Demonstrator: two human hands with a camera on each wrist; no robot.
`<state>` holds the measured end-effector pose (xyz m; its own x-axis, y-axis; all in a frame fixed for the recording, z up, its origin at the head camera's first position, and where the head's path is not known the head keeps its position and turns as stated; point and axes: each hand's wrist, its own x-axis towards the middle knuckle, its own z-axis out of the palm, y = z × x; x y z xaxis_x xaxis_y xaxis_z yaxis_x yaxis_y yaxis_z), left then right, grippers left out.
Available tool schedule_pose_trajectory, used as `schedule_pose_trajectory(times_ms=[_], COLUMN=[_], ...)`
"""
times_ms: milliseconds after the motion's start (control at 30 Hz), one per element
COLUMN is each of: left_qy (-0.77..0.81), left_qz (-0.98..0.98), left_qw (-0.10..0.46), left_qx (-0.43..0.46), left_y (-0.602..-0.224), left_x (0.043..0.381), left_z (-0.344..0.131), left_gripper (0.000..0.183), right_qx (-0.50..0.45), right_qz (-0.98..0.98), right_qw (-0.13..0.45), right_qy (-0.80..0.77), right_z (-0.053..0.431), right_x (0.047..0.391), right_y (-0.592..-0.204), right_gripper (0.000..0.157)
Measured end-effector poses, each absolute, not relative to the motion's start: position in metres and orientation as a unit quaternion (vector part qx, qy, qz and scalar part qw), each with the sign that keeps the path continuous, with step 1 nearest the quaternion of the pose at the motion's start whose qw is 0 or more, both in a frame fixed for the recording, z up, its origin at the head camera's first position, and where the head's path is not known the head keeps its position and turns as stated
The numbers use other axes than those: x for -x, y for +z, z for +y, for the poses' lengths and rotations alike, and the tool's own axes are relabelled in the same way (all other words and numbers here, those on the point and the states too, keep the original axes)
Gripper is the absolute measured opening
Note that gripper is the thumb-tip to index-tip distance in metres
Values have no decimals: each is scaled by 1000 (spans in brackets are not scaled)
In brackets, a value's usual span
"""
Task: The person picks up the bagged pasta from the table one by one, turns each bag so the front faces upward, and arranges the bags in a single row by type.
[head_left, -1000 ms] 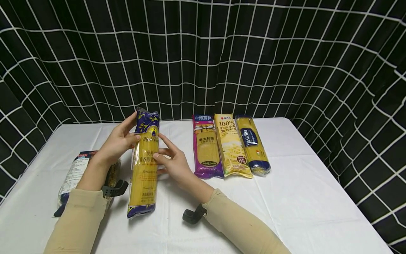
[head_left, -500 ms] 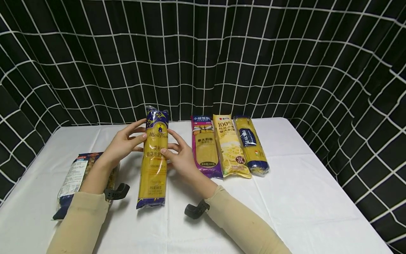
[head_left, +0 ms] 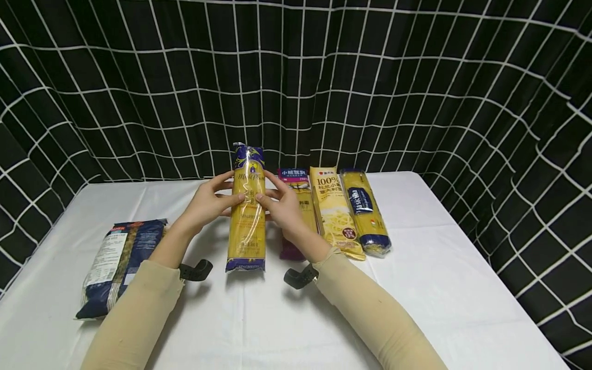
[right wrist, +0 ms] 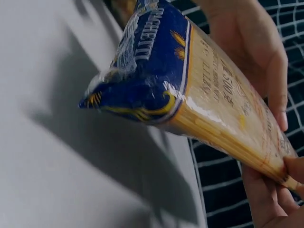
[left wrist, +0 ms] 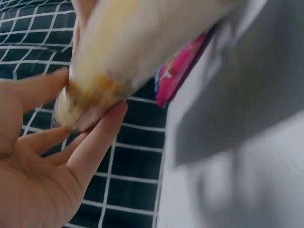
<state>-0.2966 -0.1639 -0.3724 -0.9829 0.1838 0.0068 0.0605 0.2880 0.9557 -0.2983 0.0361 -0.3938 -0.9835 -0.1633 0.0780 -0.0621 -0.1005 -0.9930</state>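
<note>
A long yellow spaghetti packet with purple ends (head_left: pixel 247 210) hangs upright above the white table (head_left: pixel 439 288), held between both hands. My left hand (head_left: pixel 210 201) grips its upper part from the left, thumb in front. My right hand (head_left: pixel 281 205) grips it from the right at the same height. In the right wrist view the packet's blue-purple lower end (right wrist: pixel 152 66) fills the frame, with my right hand (right wrist: pixel 270 199) at the lower right. The left wrist view is blurred, showing the left hand's fingers (left wrist: pixel 90 147) against the packet (left wrist: pixel 123 42).
Three pasta packets lie side by side behind my right hand: a purple one (head_left: pixel 296 182), a yellow one (head_left: pixel 335 210) and a yellow-blue one (head_left: pixel 365 210). A dark blue bag (head_left: pixel 117 259) lies at the left. Black grid cloth (head_left: pixel 296 77) walls the table.
Both hands have carried the spaghetti packet to the right and higher, tipping it upright; it now covers part of the purple packet.
</note>
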Motion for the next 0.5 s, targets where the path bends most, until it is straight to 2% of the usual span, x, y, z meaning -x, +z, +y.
schedule_pose_trajectory(times_ms=[200,500], left_qy=[590,563], left_qz=[804,824], left_qw=[31,41], left_qx=[-62,-44], left_y=[-377,-392], left_x=[321,349], left_z=[-146,-129], left_gripper=[75,73], right_qx=[69,52], right_qz=[721,779], right_qw=[37,39], right_qy=[-689,-624], right_z=[48,60], right_x=[323,340], right_y=[-394,-404], right_gripper=[60,63])
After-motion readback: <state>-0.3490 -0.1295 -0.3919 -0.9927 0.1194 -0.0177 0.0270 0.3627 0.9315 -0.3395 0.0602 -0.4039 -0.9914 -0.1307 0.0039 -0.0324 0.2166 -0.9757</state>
